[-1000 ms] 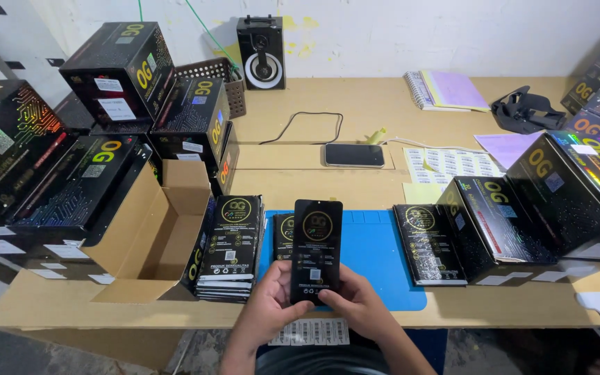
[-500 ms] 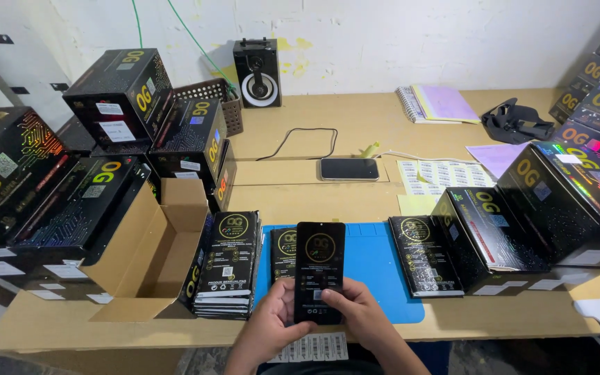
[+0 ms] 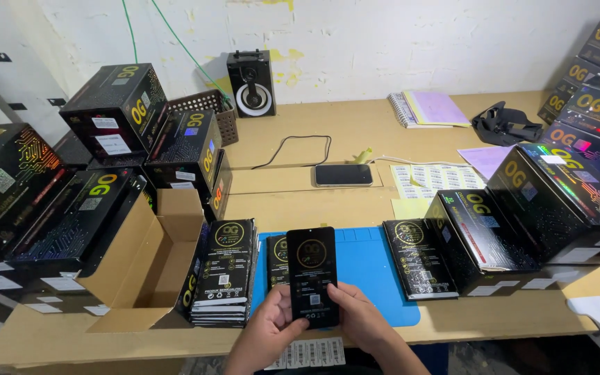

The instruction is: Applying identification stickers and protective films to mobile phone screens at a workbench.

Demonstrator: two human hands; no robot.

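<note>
Hands first, since they're nearest: both are up at the near edge of the tabletop, holding one flat black packet upright between them. Left hand cups the lower left edge with its fingers wrapped behind, right hand has the thumb on the front near the bottom and the fingers clenched round the right side. So both are grasping the packet, neither is loose.

Compared with a second ago, not much has changed. The packet sits about the same height over the blue mat, same face toward the camera, the grip looks the same. The view has mostly just shifted a bit. I'd read that as the person pausing to look it over rather than moving it anywhere.

Right under the wrists lies a strip of barcode stickers, hanging at the tabletop's near edge. Behind the held packet another black packet lies on the mat, partly hidden. Just left stands a stack of the same packets, next to an open cardboard box. Right of the mat is one more packet leaning by black cartons.

Further back: a dark phone lying flat with a cable beside it, sheets of labels, then a small speaker and a notebook by the far wall.
</note>
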